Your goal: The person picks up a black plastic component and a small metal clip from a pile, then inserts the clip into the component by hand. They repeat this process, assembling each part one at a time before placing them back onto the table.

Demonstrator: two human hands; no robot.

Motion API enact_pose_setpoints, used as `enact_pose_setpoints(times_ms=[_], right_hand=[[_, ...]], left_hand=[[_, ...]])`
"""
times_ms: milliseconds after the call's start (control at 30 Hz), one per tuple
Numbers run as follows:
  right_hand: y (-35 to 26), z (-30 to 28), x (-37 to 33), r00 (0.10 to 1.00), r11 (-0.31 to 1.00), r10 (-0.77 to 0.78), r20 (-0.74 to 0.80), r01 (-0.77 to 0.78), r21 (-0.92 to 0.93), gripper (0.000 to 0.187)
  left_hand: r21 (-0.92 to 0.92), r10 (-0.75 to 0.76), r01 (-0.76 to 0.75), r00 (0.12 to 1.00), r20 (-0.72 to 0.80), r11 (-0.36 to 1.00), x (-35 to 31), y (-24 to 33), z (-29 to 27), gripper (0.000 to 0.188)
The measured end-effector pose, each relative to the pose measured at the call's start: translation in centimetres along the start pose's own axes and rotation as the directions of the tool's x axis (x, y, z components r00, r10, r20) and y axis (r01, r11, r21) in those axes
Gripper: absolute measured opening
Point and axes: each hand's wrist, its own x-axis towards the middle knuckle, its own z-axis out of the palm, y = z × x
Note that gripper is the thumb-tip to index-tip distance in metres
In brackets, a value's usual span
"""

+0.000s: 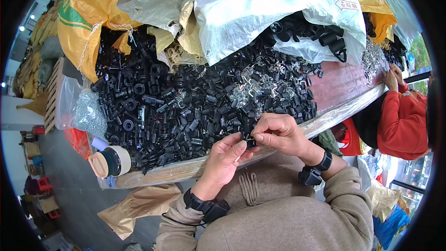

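Black part (251, 144), one, small, at the near edge of a table (332, 88).
Left hand (223, 160): thumb and fingers pinching the black part. Right hand (282, 135): thumb and forefinger drawn together at the part's upper side; too small to tell whether they grip a separate piece. Beyond the hands: loose black pieces (195, 121), heaped; metal hooks (253, 83), scattered on top of them. Behind: white sack (269, 9), mouth toward the heap, larger black fittings (302, 30) in its opening; yellow sack (81, 18), to its left. At the table's left end: clear bag (89, 111) of small silvery pieces; jar (121, 159), pale-rimmed, beside it. Far right: co-worker (403, 125), red top, hands at the table.
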Motion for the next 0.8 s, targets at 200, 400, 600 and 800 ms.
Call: enact_pose_setpoints(times_ms=[200,400,600,800], right_hand=[[-0.2,0.8,-0.3,0.99,0.97,-0.143,0.016,0.144,-0.195,0.004],[-1.0,1.5,-1.1,0.978,0.92,-0.208,0.027,0.205,-0.334,0.005],[-1.4,1.5,-1.4,0.98,0.897,-0.182,0.084,0.2,-0.395,0.01],[0.7,1.9,-1.1,0.918,0.871,0.396,-0.024,-0.367,0.327,0.015]], left_hand=[[-0.026,0.022,-0.021,1.0,0.009,0.999,-0.3,-0.1,-0.4,0.025],[-0.013,0.016,-0.016,1.0,-0.004,1.0,-0.9,-0.4,-0.3,0.025],[0.054,-0.011,0.014,0.998,-0.056,0.998,-1.3,-0.7,-0.2,0.026],[0.074,0.016,-0.013,0.999,-0.038,0.997,-0.7,-0.4,-0.7,0.025]])
